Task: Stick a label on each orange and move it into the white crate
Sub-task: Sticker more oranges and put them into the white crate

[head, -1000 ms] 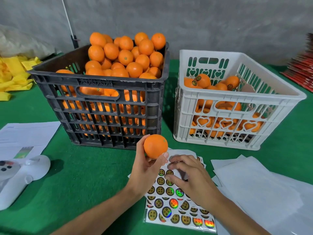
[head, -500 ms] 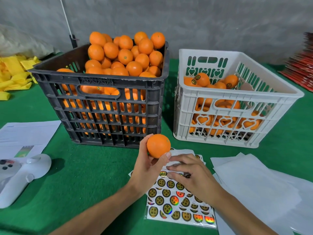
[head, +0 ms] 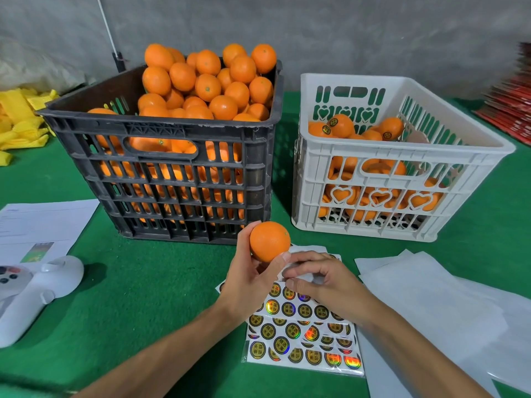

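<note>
While I watch through the head camera, the green felt-covered table fills most of what I see. At about eleven o'clock stands the tall dark grey slatted plastic crate, heaped above its rim with unlabelled round oranges. At one o'clock, just beside it, sits the white plastic crate with heart-shaped cut-outs, partly filled with labelled oranges whose dark round stickers face up. At four o'clock lie loose sheets of white backing paper, and at nine o'clock a printed white paper sheet with a white plastic handheld controller just below it. Yellow fabric scraps lie at ten o'clock by the table edge.

At six o'clock I see the glossy sheet of round gold-and-black holographic labels, flat on the felt under both forearms. My left hand grips the single bare orange between thumb and fingertips, raised above the top of the label sheet, in front of the dark crate's near corner. My right hand hovers just beside it, fingers curled and thumb and forefinger drawn together; I cannot tell whether a label sits between them.
</note>
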Available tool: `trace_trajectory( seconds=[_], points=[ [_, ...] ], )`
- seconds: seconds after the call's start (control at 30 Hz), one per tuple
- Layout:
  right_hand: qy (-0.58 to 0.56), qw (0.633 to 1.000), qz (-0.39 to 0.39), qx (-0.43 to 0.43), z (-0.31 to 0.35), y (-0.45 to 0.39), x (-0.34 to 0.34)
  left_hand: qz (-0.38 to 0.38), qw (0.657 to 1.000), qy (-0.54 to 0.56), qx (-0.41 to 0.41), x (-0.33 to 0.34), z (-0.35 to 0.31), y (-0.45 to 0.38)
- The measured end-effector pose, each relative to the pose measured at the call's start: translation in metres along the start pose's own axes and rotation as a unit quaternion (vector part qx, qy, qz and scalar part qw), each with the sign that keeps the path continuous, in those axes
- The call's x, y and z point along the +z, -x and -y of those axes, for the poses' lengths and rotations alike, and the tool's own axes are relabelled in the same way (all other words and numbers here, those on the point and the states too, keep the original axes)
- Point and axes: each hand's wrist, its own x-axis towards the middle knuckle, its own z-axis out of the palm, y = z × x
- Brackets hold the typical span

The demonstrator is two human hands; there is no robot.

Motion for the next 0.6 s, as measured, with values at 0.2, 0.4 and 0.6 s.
trace_trajectory(
  seconds=[0.2, 0.4, 0.6],
  points=[
    [-0.052, 0.998, 0.023, 0.017, 0.003, -0.006, -0.003, 0.010, 1.000, -0.018, 0.011, 0.000, 0.000, 0.001],
    [-0.050, 0.997, 0.039, 0.054, 0.013, -0.009, -0.006, 0.014, 1.000, -0.023, 0.006, 0.000, 0.002, 0.001],
    [-0.042, 0.996, 0.016, 0.079, 0.020, -0.008, -0.003, 0.014, 0.999, -0.032, -0.001, 0.000, 0.003, 0.001]
  ],
)
